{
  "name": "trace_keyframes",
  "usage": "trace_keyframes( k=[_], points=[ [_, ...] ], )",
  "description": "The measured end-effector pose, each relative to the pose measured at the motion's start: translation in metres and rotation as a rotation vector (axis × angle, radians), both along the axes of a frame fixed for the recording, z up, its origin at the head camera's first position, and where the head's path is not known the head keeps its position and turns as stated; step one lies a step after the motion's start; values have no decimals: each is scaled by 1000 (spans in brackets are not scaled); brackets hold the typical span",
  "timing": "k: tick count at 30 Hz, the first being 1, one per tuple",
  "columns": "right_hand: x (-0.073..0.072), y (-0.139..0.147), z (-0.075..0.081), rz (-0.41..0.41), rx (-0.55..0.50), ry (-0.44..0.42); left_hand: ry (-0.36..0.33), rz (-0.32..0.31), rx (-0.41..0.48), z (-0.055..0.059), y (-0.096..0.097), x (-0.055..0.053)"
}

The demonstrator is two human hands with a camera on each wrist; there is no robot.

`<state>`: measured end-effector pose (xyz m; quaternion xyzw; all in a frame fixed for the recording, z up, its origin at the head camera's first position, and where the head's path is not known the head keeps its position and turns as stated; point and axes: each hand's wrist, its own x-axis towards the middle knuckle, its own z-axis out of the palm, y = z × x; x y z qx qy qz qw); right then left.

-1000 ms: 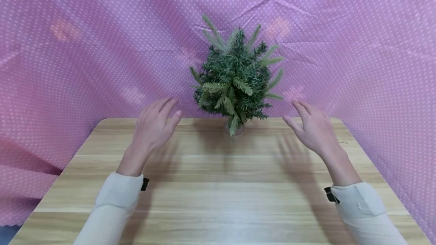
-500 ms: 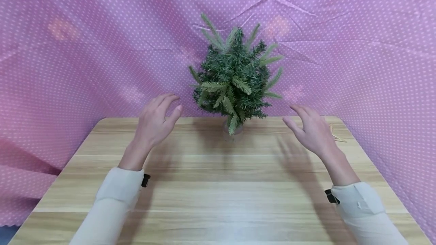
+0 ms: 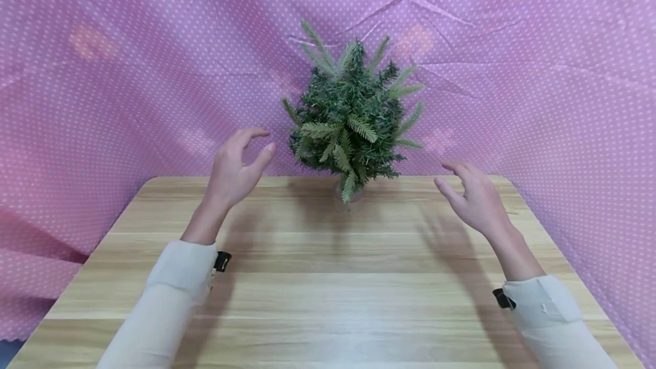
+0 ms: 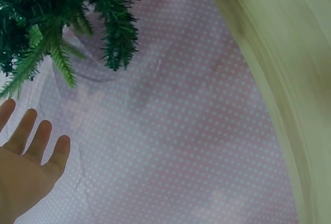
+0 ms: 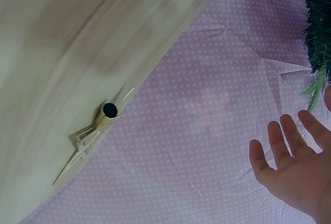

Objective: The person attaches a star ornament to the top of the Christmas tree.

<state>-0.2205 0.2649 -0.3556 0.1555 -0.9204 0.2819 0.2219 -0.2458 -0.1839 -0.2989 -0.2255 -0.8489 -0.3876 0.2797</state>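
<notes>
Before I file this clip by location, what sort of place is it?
Probably a small staged tabletop set, perhaps for filming: pink polka-dot cloth hangs behind and along both sides of a wood-grain table, with an artificial-looking pine tree near its far edge.

Wrist-view tree (image 4: 46, 6) cropped, head-view sleeves (image 3: 159, 300) cropped

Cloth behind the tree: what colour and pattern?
The cloth is purplish pink with small pale dots, clearest in the head view.

Through my cameras I see a wood-grain table (image 3: 328, 300) carrying an artificial pine tree (image 3: 351, 113) and a gold corded trinket (image 5: 104, 122).
</notes>
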Motion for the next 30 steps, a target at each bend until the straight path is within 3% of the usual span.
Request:
trace_keyframes(
  k=[17, 30],
  points=[
    [-2, 21, -17, -1, -59, -43, -55, -72, 173, 18, 6, -4],
    [-3, 33, -24, -20, -45, -58, -47, -84, 185, 19, 16, -12]
  ],
)
